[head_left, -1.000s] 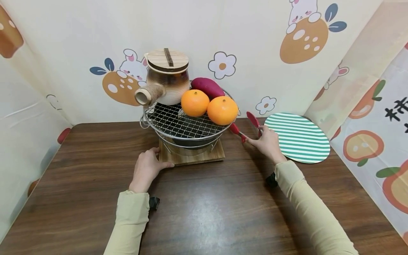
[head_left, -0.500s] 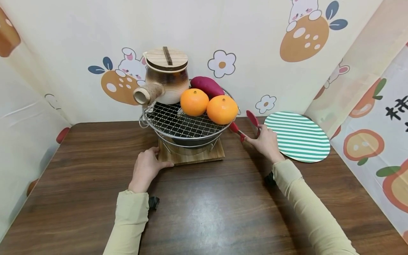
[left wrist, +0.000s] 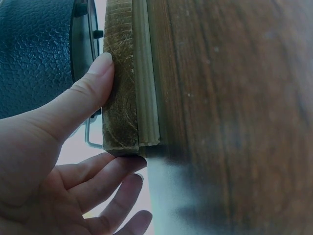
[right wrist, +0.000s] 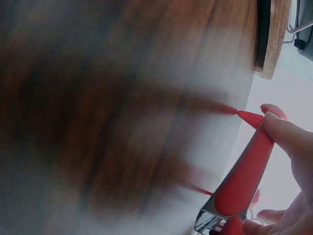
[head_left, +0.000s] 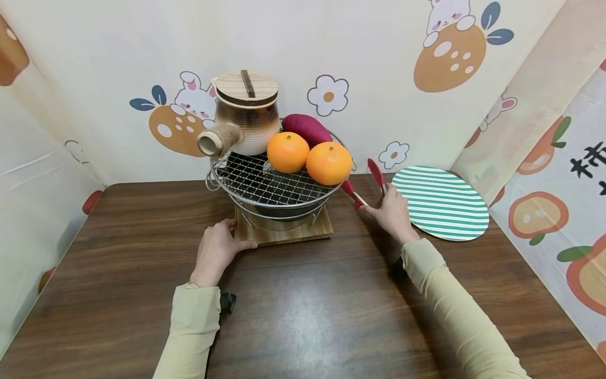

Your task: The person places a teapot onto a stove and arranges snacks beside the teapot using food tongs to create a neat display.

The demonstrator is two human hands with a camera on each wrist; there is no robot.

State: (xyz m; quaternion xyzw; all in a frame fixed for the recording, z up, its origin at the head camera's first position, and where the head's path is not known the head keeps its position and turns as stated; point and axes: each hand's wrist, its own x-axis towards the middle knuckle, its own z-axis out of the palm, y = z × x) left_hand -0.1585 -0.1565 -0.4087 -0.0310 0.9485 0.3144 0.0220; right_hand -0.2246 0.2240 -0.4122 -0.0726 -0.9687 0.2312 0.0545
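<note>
My left hand [head_left: 215, 252] holds the front left corner of a square wooden board [head_left: 293, 236]. In the left wrist view the thumb lies on the board's front edge and the fingers touch its side. A round tabletop grill [head_left: 265, 187] with a wire mesh stands on the board. On the mesh rest a lidded clay pot [head_left: 253, 123], two oranges [head_left: 288, 152] and a purple sweet potato [head_left: 307, 128]. To the grill's right, my right hand [head_left: 394, 213] grips red-tipped tongs [right wrist: 247, 178]. Their arms are spread, low at the table, one tip near the grill.
A round green-and-white striped mat [head_left: 442, 205] lies on the table just right of my right hand. The brown wooden table [head_left: 303, 310] ends at a printed curtain [head_left: 379, 79] behind the grill. More curtain hangs at both sides.
My right hand has shifted slightly left, and the tongs have turned a little, the far tip now higher in the head view. The left hand, board and grill have stayed in place.
</note>
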